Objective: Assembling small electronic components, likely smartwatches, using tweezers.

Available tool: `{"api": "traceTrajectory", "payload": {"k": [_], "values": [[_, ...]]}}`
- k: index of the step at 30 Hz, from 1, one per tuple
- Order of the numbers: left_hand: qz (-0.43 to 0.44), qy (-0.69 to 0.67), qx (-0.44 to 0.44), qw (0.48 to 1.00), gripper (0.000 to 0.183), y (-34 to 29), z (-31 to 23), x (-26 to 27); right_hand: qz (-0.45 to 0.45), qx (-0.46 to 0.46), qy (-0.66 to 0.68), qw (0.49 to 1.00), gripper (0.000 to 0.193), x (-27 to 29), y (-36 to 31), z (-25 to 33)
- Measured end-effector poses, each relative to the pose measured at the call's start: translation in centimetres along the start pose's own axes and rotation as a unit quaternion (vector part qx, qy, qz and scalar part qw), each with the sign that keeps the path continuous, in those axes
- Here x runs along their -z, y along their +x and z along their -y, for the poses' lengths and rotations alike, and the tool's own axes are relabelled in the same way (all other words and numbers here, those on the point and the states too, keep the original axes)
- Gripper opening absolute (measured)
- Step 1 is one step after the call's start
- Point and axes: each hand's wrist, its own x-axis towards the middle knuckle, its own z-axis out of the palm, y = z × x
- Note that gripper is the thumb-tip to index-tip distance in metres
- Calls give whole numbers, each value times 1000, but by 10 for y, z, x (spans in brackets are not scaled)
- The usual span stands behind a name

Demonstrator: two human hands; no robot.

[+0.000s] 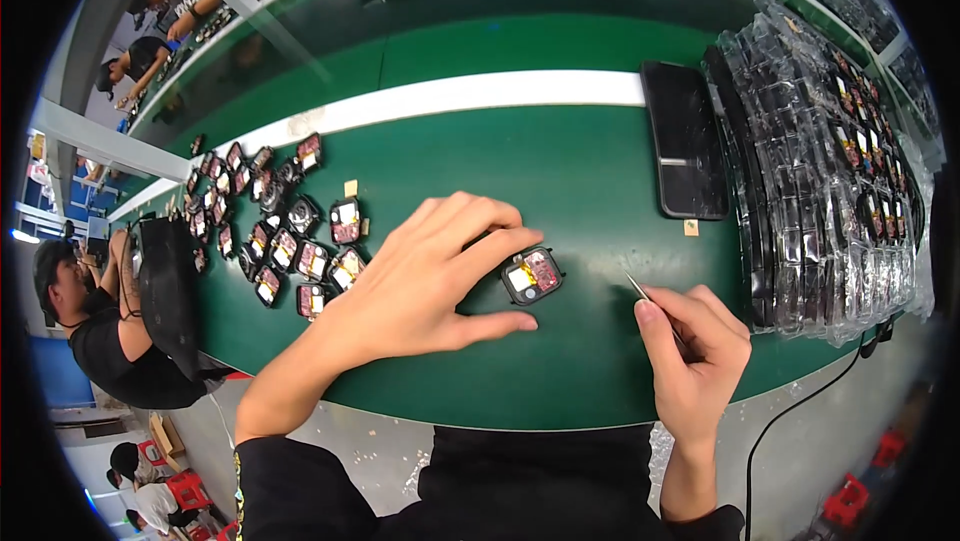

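An open smartwatch case [541, 272] lies on the green tabletop, showing a red circuit board, a white part and yellow tape inside a black frame. Around its left side my left hand [425, 276] is open, thumb below and index finger above, the fingertips apart from each other. Whether the index finger touches the case, I cannot tell. Held between the thumb and fingers of my right hand [697, 351] is a slim pointed metal tool, seemingly tweezers [634, 285]; its tip points up and left, to the right of the case and apart from it.
Several similar watch cases [283, 249] lie scattered to the left. At the back right rests a black phone [686, 141], beside a tall stack of clear plastic trays [800, 181] holding more cases. A co-worker [110, 311] sits at the far left near a black bag [168, 291].
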Motion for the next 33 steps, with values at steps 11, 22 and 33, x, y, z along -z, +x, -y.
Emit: {"api": "traceTrajectory", "payload": {"k": [11, 22, 33], "values": [[75, -87, 10, 993, 47, -5, -7, -1, 126, 22, 22, 992, 18, 11, 9, 6], [73, -70, -17, 995, 61, -3, -9, -4, 117, 10, 40, 992, 19, -1, 9, -2], [57, -103, -25, 993, 61, -7, -8, -10, 139, 88, -6, 986, 22, 1, 6, -4]]}}
